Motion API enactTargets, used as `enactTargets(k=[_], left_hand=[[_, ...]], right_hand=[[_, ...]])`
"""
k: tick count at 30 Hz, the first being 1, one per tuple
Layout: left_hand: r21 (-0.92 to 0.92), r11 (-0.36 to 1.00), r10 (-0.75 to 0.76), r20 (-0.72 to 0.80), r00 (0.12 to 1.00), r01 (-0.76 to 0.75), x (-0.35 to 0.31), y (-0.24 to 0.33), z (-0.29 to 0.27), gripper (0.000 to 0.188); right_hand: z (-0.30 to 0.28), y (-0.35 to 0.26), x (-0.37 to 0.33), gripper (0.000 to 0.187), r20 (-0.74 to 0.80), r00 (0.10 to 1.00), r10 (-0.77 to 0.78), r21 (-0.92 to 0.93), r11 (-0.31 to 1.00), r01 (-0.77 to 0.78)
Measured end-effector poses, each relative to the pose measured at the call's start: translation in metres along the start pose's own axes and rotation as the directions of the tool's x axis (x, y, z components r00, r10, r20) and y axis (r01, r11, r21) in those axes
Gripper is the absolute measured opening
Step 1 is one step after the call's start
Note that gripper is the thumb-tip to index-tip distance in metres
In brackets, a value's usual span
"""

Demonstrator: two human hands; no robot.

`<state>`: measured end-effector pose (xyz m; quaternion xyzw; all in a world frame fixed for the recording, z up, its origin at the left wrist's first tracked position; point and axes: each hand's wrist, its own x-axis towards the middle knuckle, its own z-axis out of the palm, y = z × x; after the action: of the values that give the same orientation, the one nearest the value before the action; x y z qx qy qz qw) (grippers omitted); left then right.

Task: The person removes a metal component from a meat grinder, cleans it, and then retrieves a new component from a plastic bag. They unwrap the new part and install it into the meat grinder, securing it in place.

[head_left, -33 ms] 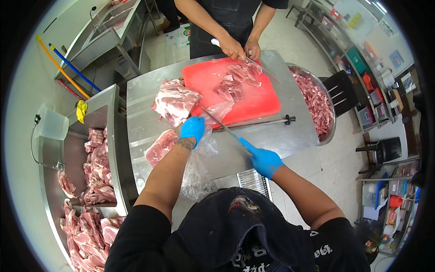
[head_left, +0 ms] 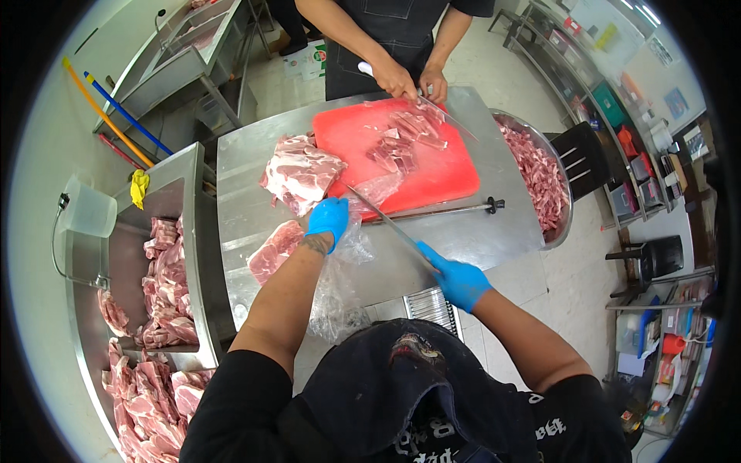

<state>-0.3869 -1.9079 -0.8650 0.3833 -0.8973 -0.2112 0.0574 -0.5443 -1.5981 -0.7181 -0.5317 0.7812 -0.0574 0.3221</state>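
Observation:
My left hand (head_left: 328, 219), in a blue glove, is closed beside a large slab of raw meat (head_left: 299, 171) at the left of the table. Its fingers hide what they hold; clear plastic film (head_left: 340, 289) hangs around and below it. My right hand (head_left: 461, 282), also gloved in blue, grips a long knife (head_left: 392, 222). The blade slants up and left, its tip close to my left hand and the near edge of the red cutting board (head_left: 444, 174). A smaller meat slice (head_left: 276, 251) lies left of my left forearm.
Across the table, a co-worker's bare hands (head_left: 417, 83) hold another knife over cut meat strips (head_left: 397, 150). A sharpening steel (head_left: 440, 212) lies along the board's near side. At right stands a metal bowl (head_left: 570, 202) of meat strips. Large meat pieces fill a steel sink (head_left: 199, 255) at left.
My right hand has shifted slightly right and down, drawing the knife back a little. My left hand stays in nearly the same place.

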Motion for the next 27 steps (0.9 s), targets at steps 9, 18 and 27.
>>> enactTargets(k=[9,18,27], left_hand=[[-0.036,0.997,-0.068,0.078,0.995,0.071,0.008,0.006,-0.016,0.041],[-0.057,0.995,-0.066,0.159,0.985,0.076,-0.086,0.001,-0.067,0.042],[-0.227,0.767,-0.593,0.105,0.799,0.6,-0.32,0.024,-0.159,0.044]], right_hand=[[-0.004,-0.004,0.053,0.07,-0.048,0.997,-0.062,-0.052,0.997,0.059],[-0.008,0.007,0.051,0.07,-0.003,0.997,-0.071,-0.07,0.995,0.071],[0.004,0.042,0.082,0.071,-0.026,0.992,-0.122,-0.09,0.989,0.119]])
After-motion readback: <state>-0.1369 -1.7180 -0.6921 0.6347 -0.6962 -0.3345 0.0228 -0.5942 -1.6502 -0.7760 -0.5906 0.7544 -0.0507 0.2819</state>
